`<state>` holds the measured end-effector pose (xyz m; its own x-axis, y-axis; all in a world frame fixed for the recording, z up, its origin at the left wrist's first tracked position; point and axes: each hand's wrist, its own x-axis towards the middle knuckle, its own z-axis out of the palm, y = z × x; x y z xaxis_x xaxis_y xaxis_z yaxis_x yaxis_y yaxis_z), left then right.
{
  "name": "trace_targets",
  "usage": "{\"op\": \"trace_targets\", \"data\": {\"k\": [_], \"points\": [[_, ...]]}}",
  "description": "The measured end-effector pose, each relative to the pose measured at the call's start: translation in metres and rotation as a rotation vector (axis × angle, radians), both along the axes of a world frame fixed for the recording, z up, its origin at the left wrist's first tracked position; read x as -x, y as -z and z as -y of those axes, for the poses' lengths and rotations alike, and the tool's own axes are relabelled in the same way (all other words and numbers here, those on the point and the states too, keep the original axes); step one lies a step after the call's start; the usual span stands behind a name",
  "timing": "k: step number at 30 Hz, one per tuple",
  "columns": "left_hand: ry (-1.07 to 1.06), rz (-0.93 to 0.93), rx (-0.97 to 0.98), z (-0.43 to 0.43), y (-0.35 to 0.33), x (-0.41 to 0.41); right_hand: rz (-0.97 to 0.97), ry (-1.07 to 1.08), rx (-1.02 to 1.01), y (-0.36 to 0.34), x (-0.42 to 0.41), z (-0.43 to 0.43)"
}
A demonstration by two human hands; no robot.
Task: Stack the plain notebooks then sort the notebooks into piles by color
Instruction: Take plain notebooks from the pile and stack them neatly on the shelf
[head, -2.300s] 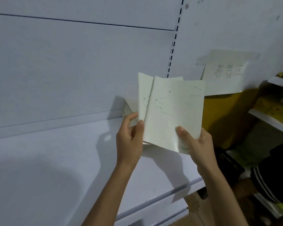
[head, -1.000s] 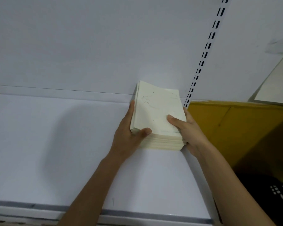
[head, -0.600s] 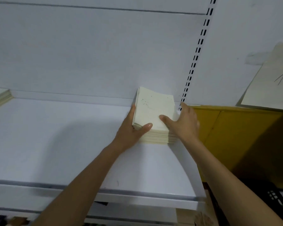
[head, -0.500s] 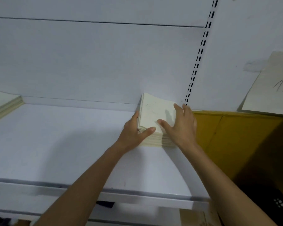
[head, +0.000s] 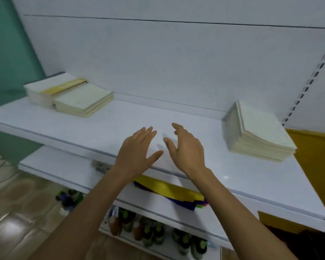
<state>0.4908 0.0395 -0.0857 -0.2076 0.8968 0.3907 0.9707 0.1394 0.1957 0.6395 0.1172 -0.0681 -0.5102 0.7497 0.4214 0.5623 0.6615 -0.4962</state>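
Head view: both hands hover over the bare middle of the white top shelf (head: 120, 117), and neither holds anything. The left hand (head: 137, 150) is spread flat, palm down, fingers straight and thumb out to the side. The right hand (head: 186, 150) is just beside it, loosely open with the fingers a little curled. They sit between the piles, well apart from each.

At the shelf's right end stands a tall stack of cream notebooks (head: 259, 134), near the rear panel and the slotted upright (head: 308, 85). Its edges are slightly fanned, though it looks settled. That spot probably serves as the plain pile, tucked at the end where it won't be knocked.

At the far left lie 2 lower piles, touching: a rear pile crossed by a yellow band (head: 53, 87) and a front pile of pale notebooks (head: 83, 99). I judge these are what is left to sort by color, and the empty hands suit a reach that way.

Below, yellow and blue sheets (head: 169, 190) lie on the next shelf, and blurred green-capped bottles (head: 158, 233) stand on the lowest.
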Motion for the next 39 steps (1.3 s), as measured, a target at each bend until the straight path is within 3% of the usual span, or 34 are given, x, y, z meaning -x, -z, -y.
{"op": "trace_targets", "data": {"k": [8,14,28,31,36,39], "points": [[-0.276,0.047,-0.018,0.163,0.005,0.135,0.063,-0.338,-0.028,0.022,0.17,0.118],[-0.363,0.086,-0.085,0.217,0.002,0.198,0.042,-0.429,-0.045,0.016,0.25,0.155],[-0.192,0.217,-0.064,0.124,0.017,0.336,0.073,-0.295,-0.112,-0.008,0.415,0.044],[-0.178,0.273,-0.071,0.105,0.008,0.368,0.181,-0.181,-0.122,-0.013,0.458,0.01],[-0.16,0.42,-0.06,0.078,0.005,0.404,0.528,-0.046,-0.044,0.009,0.487,-0.03],[-0.121,0.501,0.007,0.057,0.004,0.43,0.539,0.003,-0.112,0.016,0.492,-0.034]]}}
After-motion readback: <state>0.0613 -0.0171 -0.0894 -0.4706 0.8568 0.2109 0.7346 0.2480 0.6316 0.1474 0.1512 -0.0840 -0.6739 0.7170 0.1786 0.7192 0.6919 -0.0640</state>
